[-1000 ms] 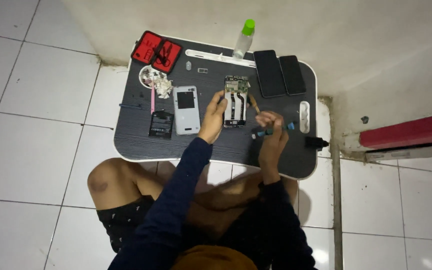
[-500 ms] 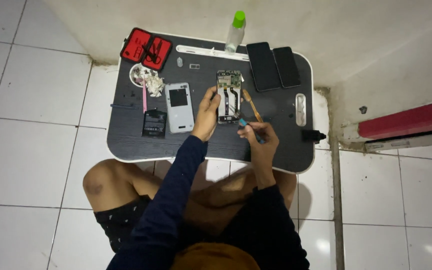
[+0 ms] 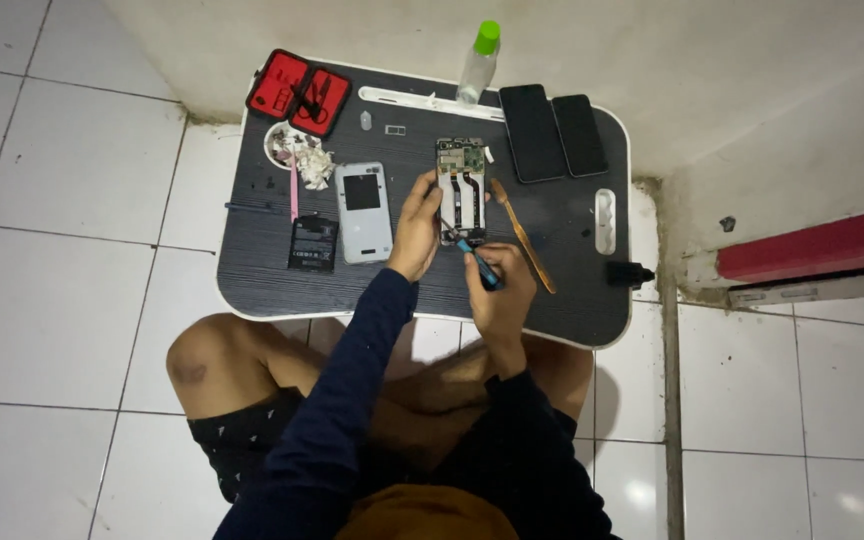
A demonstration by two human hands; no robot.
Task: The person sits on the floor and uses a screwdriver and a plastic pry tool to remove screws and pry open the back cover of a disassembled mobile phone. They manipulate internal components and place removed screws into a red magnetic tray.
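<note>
A low dark grey bench (image 3: 552, 290) with rounded corners and a white rim stands on the white tiled floor (image 3: 62, 300) against a pale wall, over the crossed legs of a seated person in a dark blue long-sleeved top. Near the middle of the bench lies an opened phone body (image 3: 461, 190), back cover off, its green circuit board and black cables showing. The left hand (image 3: 418, 228) rests curled against the left edge of this phone, fingers pressing it to the bench. The right hand (image 3: 503, 292) is closed around a small blue-handled screwdriver (image 3: 472, 252), whose tip meets the phone's lower end. Two black phones (image 3: 552, 130) lie side by side at the far right of the bench. A silver-grey back cover (image 3: 363, 211) lies left of the left hand, with a black battery (image 3: 313, 244) just beside it. A red-lined open tool case (image 3: 299, 93) sits at the far left corner. A clear bottle with a green cap (image 3: 478, 62) stands at the far edge. A thin wooden stick (image 3: 522, 234) lies just right of the opened phone.
</note>
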